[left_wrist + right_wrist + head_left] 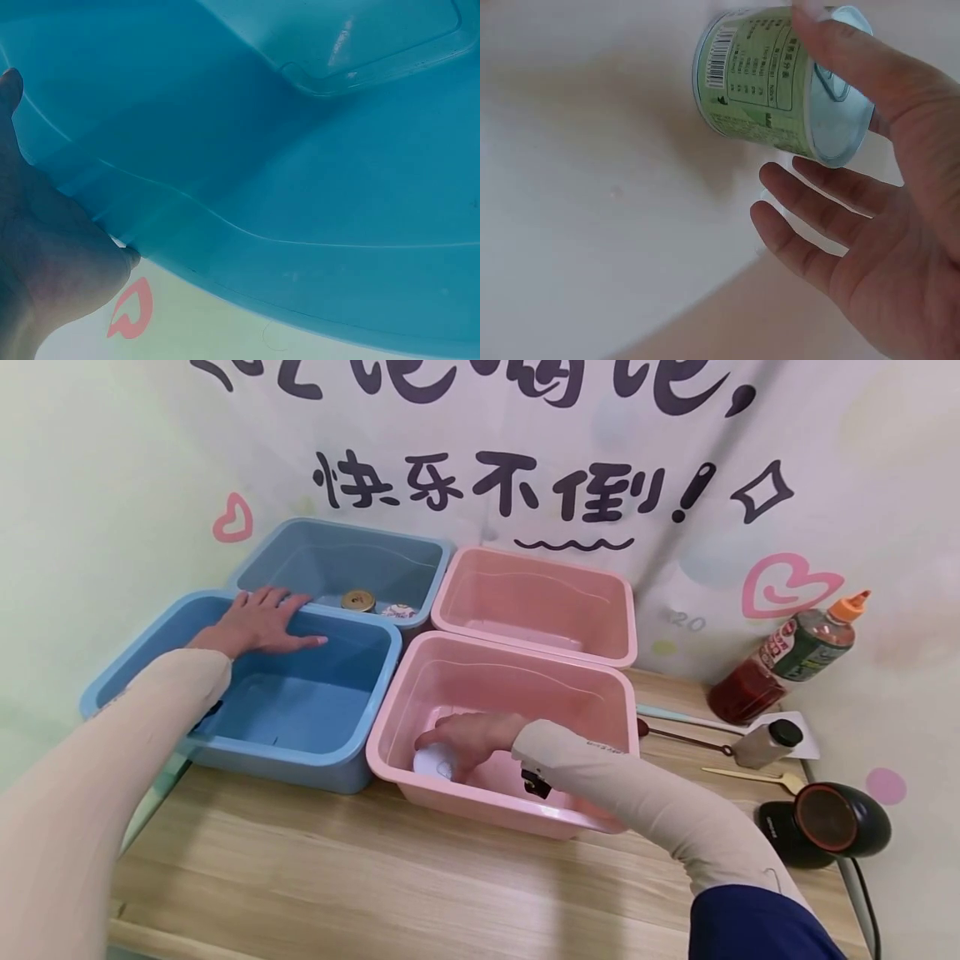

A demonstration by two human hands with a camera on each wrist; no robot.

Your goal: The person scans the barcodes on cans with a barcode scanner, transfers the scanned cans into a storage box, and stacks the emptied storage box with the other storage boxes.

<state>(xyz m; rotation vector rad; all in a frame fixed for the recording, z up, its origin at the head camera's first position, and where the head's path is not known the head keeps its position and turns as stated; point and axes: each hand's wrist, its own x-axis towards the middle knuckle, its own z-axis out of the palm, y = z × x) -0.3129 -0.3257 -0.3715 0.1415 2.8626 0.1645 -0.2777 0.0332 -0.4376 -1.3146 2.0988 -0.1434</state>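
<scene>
My right hand [476, 742] reaches down into the front pink bin [517, 647]. In the right wrist view that hand [900, 225] pinches a pull-tab can [761, 79] with a green printed label and barcode, thumb at the rim by its metal end. Its other fingers are spread below the can. The head view shows only the can's pale end [433, 762]. My left hand [258, 622], fingers spread, rests at the back rim of the front blue bin [363, 752]. The left wrist view shows the left hand [60, 247] against the bin's edge.
Behind stand a second blue bin [337, 531] with a gold-lidded can [358, 601] and a patterned round item [398, 611], and a second pink bin [540, 564]. On the right are a sauce bottle [787, 660], a shaker [768, 743], utensils [693, 739] and a black device [825, 822].
</scene>
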